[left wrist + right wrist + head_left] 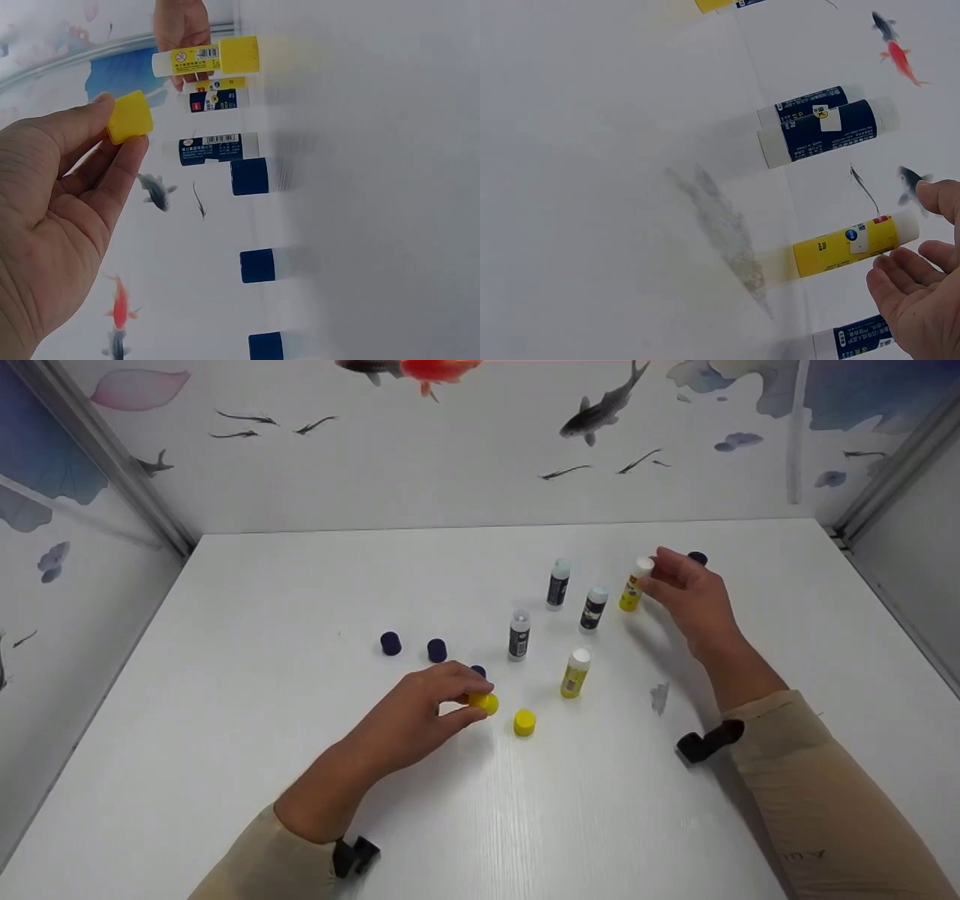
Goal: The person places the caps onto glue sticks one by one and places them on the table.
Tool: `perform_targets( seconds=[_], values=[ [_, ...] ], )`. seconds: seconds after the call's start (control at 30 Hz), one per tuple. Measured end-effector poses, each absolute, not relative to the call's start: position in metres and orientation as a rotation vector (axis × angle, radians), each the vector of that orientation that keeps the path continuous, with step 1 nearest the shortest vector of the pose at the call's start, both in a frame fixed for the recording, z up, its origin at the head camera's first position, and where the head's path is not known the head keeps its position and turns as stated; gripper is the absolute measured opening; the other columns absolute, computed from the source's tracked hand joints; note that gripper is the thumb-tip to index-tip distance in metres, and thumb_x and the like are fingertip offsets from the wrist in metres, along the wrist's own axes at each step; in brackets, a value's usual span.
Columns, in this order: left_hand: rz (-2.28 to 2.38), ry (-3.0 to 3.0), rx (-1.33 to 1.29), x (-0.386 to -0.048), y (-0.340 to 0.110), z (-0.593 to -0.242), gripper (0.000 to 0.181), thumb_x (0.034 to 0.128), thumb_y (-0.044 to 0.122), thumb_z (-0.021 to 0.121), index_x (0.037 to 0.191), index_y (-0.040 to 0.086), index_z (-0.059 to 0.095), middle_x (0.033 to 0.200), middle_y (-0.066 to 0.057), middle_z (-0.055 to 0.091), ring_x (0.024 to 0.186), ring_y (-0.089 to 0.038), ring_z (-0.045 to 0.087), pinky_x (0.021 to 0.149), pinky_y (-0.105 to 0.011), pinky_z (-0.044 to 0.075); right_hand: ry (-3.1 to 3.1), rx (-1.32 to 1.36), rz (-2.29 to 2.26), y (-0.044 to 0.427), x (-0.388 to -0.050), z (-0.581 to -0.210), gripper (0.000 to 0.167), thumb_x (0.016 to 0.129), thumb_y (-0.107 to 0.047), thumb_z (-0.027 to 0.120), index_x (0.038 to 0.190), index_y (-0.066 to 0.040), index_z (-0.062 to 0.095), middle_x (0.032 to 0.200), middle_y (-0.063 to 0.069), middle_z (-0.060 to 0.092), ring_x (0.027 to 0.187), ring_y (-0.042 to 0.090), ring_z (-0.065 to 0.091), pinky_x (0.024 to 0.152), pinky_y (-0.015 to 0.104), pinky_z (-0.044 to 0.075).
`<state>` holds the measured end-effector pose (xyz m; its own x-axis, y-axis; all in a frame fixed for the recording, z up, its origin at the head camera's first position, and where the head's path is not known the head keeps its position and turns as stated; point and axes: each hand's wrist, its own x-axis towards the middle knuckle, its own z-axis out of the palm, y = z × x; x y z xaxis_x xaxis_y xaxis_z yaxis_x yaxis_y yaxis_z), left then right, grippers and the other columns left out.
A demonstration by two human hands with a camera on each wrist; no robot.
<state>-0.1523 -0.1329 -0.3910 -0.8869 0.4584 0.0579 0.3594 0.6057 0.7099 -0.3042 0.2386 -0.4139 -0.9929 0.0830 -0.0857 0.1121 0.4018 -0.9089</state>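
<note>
My left hand (409, 716) pinches a yellow cap (489, 704) between thumb and fingers, held above the table; the left wrist view shows the cap (131, 118) at the fingertips. At the back right, my right hand (694, 604) is beside an upright yellow glue stick (631, 594) with a white top. In the right wrist view its fingers lie close against that stick (847, 246), thumb apart from it; contact is hard to tell. Another uncapped yellow glue stick (574, 679) stands nearer the middle. A second yellow cap (524, 723) sits right of my left hand.
Three uncapped navy glue sticks (518, 639) stand mid-table. Navy caps (391, 643) sit in a row left of them, one partly behind my left hand. A dark-topped item (698, 558) is partly hidden behind my right hand. A grey smudge (659, 698) marks the white table (247, 622); walls enclose it.
</note>
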Motion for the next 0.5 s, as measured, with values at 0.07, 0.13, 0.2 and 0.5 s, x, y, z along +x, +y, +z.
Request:
perform_targets(
  seconds=[0.07, 0.13, 0.2, 0.5],
  values=[
    [1.161, 2.697, 0.71, -0.1524, -0.133, -0.3915, 0.034, 0.0979, 0.013, 0.078, 0.131, 0.014, 0.075, 0.128, -0.001, 0.073, 0.114, -0.019, 0.073, 0.105, -0.04, 0.061, 2.604, 0.189, -1.693, 0.2383, -0.305, -0.4143, 0.068, 0.105, -0.03, 0.07, 0.165, -0.021, 0.04, 0.165, 0.006, 0.051, 0.153, 0.021, 0.049, 0.127, 0.039, 0.041],
    [1.169, 2.699, 0.726, -0.152, -0.1332, -0.3915, 0.033, 0.0979, 0.013, 0.078, 0.131, 0.015, 0.075, 0.129, -0.001, 0.072, 0.114, -0.019, 0.073, 0.105, -0.04, 0.061, 2.604, 0.187, -1.681, 0.2378, -0.3061, -0.4149, 0.069, 0.105, -0.03, 0.07, 0.166, -0.021, 0.039, 0.165, 0.006, 0.05, 0.153, 0.021, 0.048, 0.128, 0.039, 0.041],
    [1.176, 2.701, 0.742, -0.1516, -0.1332, -0.3913, 0.034, 0.0978, 0.013, 0.078, 0.131, 0.016, 0.075, 0.13, -0.002, 0.072, 0.115, -0.02, 0.073, 0.105, -0.04, 0.061, 2.601, 0.191, -1.674, 0.2378, -0.3077, -0.4162, 0.07, 0.105, -0.031, 0.07, 0.166, -0.02, 0.038, 0.166, 0.007, 0.049, 0.153, 0.022, 0.048, 0.128, 0.04, 0.041],
    [1.211, 2.689, 0.792, -0.1492, -0.132, -0.3898, 0.034, 0.0972, 0.011, 0.078, 0.131, 0.014, 0.075, 0.128, -0.003, 0.073, 0.114, -0.02, 0.074, 0.104, -0.039, 0.062, 2.574, 0.189, -1.676, 0.2388, -0.3106, -0.4206, 0.075, 0.104, -0.035, 0.071, 0.167, -0.018, 0.035, 0.166, 0.008, 0.048, 0.154, 0.022, 0.046, 0.128, 0.04, 0.04]
  ],
)
